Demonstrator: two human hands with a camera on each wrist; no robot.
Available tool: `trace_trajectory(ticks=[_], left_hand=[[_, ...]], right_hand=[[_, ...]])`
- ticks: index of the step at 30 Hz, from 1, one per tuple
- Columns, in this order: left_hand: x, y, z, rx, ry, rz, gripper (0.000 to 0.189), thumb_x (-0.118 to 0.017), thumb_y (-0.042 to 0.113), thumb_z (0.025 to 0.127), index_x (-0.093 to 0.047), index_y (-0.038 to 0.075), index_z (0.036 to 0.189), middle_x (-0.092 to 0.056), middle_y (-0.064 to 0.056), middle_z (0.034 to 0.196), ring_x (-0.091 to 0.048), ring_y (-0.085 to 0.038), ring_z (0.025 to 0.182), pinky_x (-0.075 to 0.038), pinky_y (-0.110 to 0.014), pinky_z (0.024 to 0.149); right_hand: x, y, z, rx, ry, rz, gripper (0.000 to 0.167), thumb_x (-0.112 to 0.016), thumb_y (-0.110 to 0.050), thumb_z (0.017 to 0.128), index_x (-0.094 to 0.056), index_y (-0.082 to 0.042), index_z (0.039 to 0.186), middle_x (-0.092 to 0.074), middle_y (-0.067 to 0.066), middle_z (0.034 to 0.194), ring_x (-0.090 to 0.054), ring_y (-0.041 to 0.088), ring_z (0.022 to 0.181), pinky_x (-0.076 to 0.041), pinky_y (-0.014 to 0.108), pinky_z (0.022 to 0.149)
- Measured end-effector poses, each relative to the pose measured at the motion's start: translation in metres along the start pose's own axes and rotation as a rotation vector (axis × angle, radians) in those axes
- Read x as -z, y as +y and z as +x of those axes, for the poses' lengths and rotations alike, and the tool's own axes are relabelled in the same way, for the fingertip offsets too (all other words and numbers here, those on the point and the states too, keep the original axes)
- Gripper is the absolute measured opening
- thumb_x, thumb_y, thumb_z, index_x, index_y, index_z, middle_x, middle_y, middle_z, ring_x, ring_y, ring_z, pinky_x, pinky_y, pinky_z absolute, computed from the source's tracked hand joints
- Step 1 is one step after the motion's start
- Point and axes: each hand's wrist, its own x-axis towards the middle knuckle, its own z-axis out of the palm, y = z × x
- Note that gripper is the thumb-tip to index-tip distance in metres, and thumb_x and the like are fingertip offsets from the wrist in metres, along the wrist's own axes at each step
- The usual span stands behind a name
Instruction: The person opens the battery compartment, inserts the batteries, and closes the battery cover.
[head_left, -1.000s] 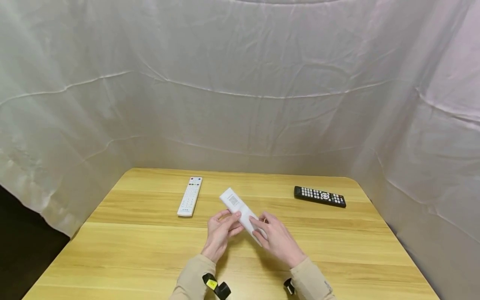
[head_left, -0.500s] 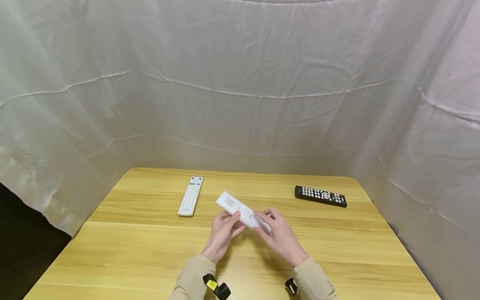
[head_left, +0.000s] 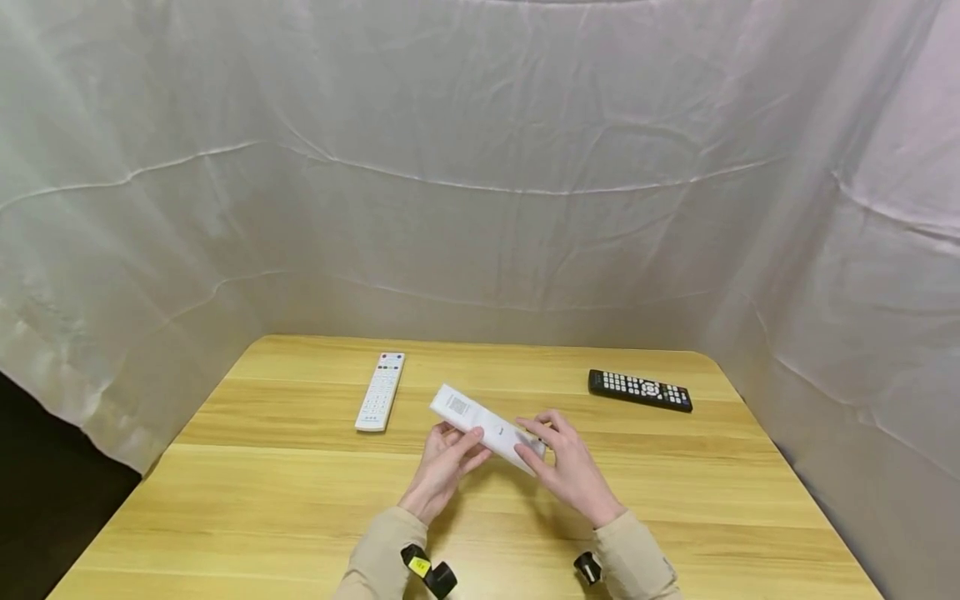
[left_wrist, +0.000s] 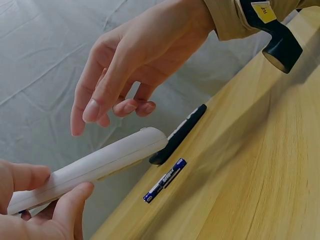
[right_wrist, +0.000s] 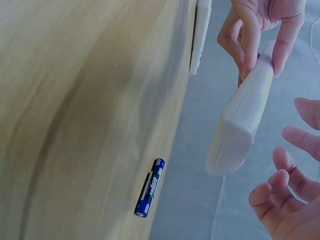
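Observation:
My left hand [head_left: 437, 475] pinches a white remote control [head_left: 483, 423] between thumb and fingers, above the table's middle. Its back, with a printed label at the far end, faces up in the head view. My right hand [head_left: 572, 477] is beside the remote's near right end, fingers spread and loosely bent. A gap separates the right hand [left_wrist: 137, 60] from the remote [left_wrist: 100, 157] in the left wrist view. Blue AAA-type battery cells [right_wrist: 150, 187], seemingly side by side, lie on the table below; the head view does not show them.
Another white remote [head_left: 380, 393] lies buttons up at the table's back left. A black remote [head_left: 640, 391] lies at the back right. Grey cloth [head_left: 480, 250] hangs behind and beside the wooden table [head_left: 247, 500].
The remote has swung so its near end sits farther right, and its back tilts more into view. My right hand has come off it and shifted slightly right. The left hand keeps its grip.

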Motion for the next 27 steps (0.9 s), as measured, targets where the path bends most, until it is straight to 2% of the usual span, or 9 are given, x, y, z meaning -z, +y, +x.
trace_trajectory(ticks=[9, 15, 19, 23, 27], left_hand=[[0.0034, 0.0029, 0.0002, -0.003, -0.085, 0.004, 0.068, -0.059, 0.006, 0.099, -0.013, -0.003, 0.149, -0.038, -0.032, 0.151, -0.062, -0.027, 0.123, -0.056, -0.033, 0.107], [0.0057, 0.0016, 0.0014, -0.034, -0.094, 0.018, 0.066, -0.059, 0.007, 0.1, -0.015, -0.001, 0.148, -0.038, -0.031, 0.151, -0.064, -0.024, 0.119, -0.057, -0.034, 0.106], [0.0081, 0.0006, 0.0035, -0.089, -0.072, 0.031, 0.069, -0.062, 0.007, 0.098, -0.016, 0.001, 0.149, -0.039, -0.028, 0.149, -0.063, -0.02, 0.116, -0.059, -0.036, 0.104], [0.0093, 0.0028, 0.0051, -0.14, -0.022, 0.075, 0.076, -0.067, 0.008, 0.096, -0.016, 0.003, 0.152, -0.042, -0.027, 0.145, -0.059, -0.022, 0.117, -0.061, -0.039, 0.101], [0.0102, 0.0064, 0.0085, -0.197, 0.072, 0.174, 0.076, -0.072, 0.013, 0.093, -0.023, 0.004, 0.15, -0.052, -0.024, 0.136, -0.061, -0.02, 0.11, -0.063, -0.041, 0.096]], right_hand=[[0.0006, 0.0006, -0.0004, -0.007, 0.001, 0.01, 0.034, -0.076, -0.014, 0.088, -0.071, -0.005, 0.121, -0.064, 0.01, 0.107, -0.062, 0.02, 0.089, -0.059, 0.033, 0.07], [0.0006, 0.0021, -0.001, -0.001, 0.0, 0.021, 0.034, -0.076, -0.013, 0.089, -0.07, -0.004, 0.121, -0.064, 0.013, 0.107, -0.062, 0.021, 0.088, -0.059, 0.032, 0.071], [0.0009, 0.0028, -0.0011, -0.001, 0.001, 0.018, 0.035, -0.076, -0.014, 0.089, -0.07, -0.003, 0.121, -0.065, 0.013, 0.108, -0.064, 0.023, 0.09, -0.058, 0.027, 0.075], [0.0016, 0.0026, -0.0009, -0.002, 0.007, 0.002, 0.035, -0.076, -0.016, 0.089, -0.071, -0.005, 0.121, -0.064, 0.008, 0.107, -0.062, 0.017, 0.09, -0.059, 0.027, 0.078], [0.0023, 0.0024, -0.0006, 0.007, 0.009, -0.001, 0.035, -0.076, -0.016, 0.089, -0.071, -0.006, 0.122, -0.064, 0.007, 0.107, -0.06, 0.012, 0.091, -0.061, 0.03, 0.08]])
